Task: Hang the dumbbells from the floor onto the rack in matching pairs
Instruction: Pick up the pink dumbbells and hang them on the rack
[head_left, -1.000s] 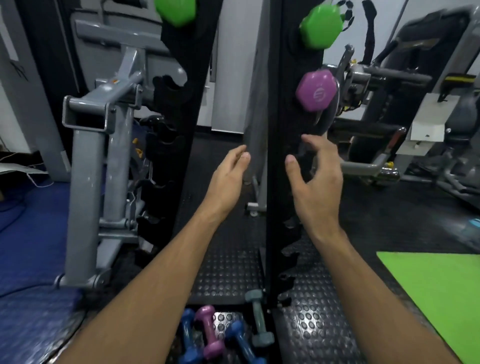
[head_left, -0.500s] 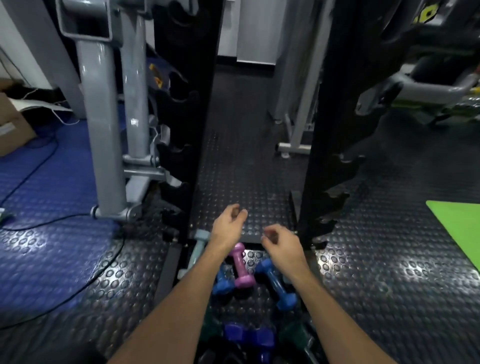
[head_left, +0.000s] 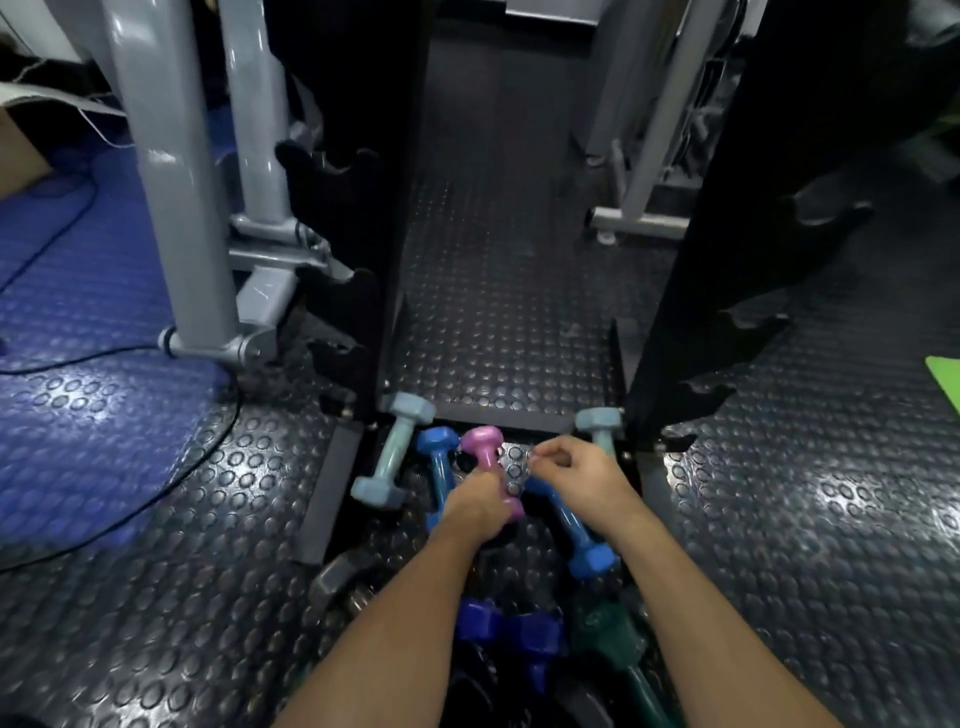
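Several small coated dumbbells lie on the black studded rubber floor (head_left: 779, 545) between the feet of the black notched dumbbell rack (head_left: 691, 291). My left hand (head_left: 478, 506) has its fingers curled round the handle of the pink hex-ended dumbbell (head_left: 483, 447), whose far head points toward the rack's base bar. My right hand (head_left: 576, 473) hovers just beside it with fingers loosely curled and thumb meeting fingertips; whether it pinches anything I cannot tell. Under that wrist lies a mid-blue dumbbell (head_left: 576, 540); a second mid-blue dumbbell (head_left: 439, 457) lies left of the pink one, touching it. One pale grey-blue dumbbell (head_left: 395, 452) lies furthest left, another (head_left: 600, 423) by the right post. Nearer me sit a dark blue dumbbell (head_left: 511, 629) and a dark green one (head_left: 618, 644). I can read no writing on any of them.
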